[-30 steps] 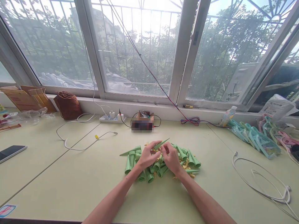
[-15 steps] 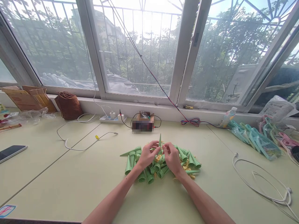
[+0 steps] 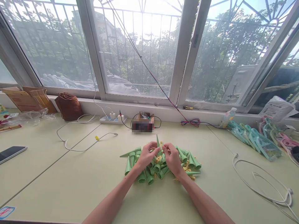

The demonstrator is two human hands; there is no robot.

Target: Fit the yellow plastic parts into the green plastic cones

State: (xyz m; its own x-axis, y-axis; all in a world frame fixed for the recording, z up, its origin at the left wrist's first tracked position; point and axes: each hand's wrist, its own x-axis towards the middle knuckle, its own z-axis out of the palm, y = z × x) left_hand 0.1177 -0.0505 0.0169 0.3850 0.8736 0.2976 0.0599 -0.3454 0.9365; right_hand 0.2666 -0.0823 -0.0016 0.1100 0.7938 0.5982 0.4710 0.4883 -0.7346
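With my left hand (image 3: 147,155) I hold one green cone (image 3: 158,141), its tip pointing up, above the other cones (image 3: 132,158) and yellow pieces (image 3: 186,168) on the table (image 3: 70,183). My right hand (image 3: 172,157) is curled close beside it; I cannot tell if it grips something.

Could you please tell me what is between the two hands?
In the head view, a raised green cone, other cones and yellow pieces are between left hand and right hand.
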